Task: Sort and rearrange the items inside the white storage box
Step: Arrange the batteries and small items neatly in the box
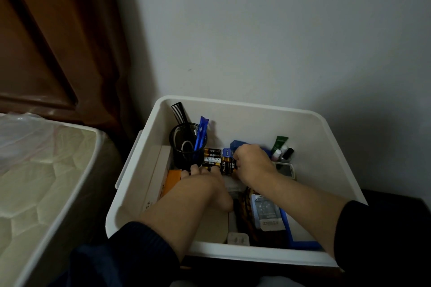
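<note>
The white storage box [247, 106] stands against the wall with both my hands inside it. My left hand [203, 182] lies low in the middle, its fingertips touching a pack of black-and-gold batteries [211, 157]. My right hand [253, 162] curls round a second battery pack [228, 165], in front of a blue object [238, 144]. A black mesh cup [186, 147] at the back left holds a black comb [179, 114] and blue pens [201, 131]. An orange packet [172, 180] lies left of my left hand.
A green tube [281, 143] and small bottles [283, 154] stand at the box's back right. A packaged item [265, 211] and a blue frame [289, 228] lie at the front right. A plastic-wrapped mattress [39, 170] is to the left, beside a brown curtain [58, 42].
</note>
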`<state>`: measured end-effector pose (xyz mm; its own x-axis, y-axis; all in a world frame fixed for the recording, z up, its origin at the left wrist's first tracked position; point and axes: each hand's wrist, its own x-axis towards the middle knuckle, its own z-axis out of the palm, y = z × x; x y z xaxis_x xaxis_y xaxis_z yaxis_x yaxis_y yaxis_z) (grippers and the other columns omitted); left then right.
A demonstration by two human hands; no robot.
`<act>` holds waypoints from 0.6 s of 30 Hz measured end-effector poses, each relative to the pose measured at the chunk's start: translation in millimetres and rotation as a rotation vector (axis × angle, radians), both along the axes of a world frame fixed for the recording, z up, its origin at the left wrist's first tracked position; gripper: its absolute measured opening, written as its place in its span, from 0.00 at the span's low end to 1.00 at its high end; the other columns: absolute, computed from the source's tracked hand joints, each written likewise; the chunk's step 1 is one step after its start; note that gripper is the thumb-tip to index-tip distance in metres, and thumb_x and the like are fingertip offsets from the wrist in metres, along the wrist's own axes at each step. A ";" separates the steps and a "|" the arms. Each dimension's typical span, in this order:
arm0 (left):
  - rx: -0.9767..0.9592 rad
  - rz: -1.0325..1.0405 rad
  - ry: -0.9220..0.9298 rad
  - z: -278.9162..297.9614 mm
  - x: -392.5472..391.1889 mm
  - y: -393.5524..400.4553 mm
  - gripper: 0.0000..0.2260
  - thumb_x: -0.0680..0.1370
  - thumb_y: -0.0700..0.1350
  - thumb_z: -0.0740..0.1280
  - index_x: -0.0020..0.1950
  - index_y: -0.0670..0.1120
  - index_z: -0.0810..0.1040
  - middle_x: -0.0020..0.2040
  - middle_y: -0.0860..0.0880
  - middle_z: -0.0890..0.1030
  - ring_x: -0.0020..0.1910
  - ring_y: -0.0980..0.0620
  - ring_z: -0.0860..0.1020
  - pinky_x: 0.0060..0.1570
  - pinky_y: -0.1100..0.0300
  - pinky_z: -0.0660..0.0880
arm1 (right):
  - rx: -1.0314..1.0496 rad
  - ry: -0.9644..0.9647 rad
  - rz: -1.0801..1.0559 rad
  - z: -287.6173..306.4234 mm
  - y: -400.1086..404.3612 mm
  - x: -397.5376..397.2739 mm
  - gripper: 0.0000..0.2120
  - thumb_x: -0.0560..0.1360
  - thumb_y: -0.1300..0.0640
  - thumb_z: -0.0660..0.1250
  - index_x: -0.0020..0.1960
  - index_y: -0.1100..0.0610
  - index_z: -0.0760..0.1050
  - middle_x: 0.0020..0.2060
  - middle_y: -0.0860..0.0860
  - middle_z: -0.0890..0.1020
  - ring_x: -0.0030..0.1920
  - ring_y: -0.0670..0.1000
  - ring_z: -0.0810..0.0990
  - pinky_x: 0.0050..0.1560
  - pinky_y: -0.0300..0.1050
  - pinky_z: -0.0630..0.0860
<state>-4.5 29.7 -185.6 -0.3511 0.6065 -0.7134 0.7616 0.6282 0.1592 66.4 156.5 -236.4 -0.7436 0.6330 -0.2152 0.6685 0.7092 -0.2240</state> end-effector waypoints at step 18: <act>0.432 -0.107 -0.012 8.4 13.9 13.2 0.24 0.82 0.49 0.65 0.77 0.50 0.63 0.76 0.46 0.64 0.77 0.41 0.61 0.75 0.42 0.59 | 0.175 0.055 -0.017 108.4 61.3 70.7 0.04 0.75 0.57 0.73 0.48 0.50 0.85 0.42 0.46 0.85 0.47 0.50 0.84 0.50 0.41 0.78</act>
